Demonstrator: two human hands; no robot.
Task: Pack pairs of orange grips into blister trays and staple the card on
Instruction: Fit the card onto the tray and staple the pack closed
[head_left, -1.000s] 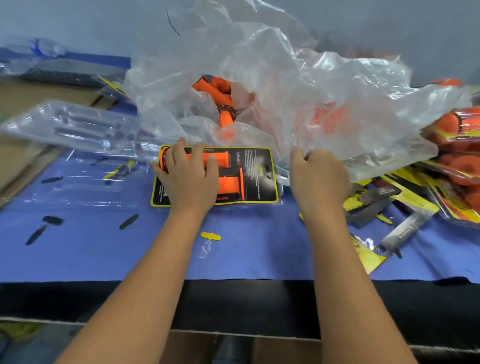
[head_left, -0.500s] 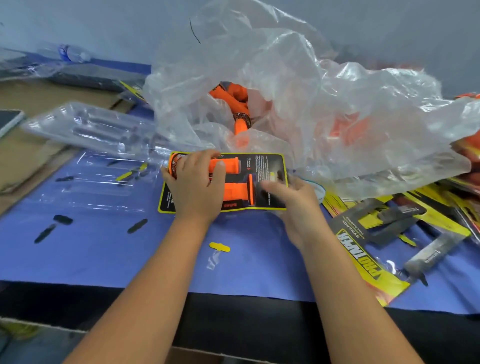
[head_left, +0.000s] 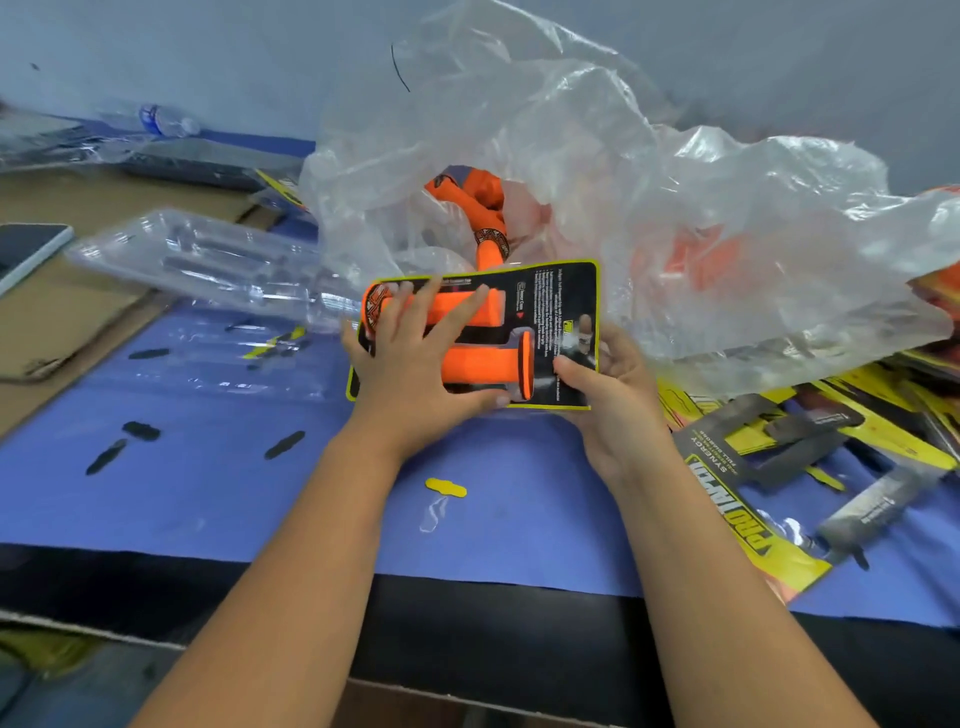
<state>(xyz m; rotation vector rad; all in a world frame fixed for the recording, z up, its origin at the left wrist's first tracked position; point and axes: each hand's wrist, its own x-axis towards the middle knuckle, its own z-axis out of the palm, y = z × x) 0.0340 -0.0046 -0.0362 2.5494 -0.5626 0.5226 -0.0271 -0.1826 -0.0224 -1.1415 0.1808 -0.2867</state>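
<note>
The left hand lay spread, fingers flat across the two orange grips, pinning them to the black card. The right hand pinched the card's right edge, thumb on top. The pack was lifted off the blue mat, before the clear plastic bag. It looked light and bendy, the blister slick: best held by the edges.

Even, cool light, glare on the plastic bag, soft overall focus, wide-angle bending at edges.
</note>
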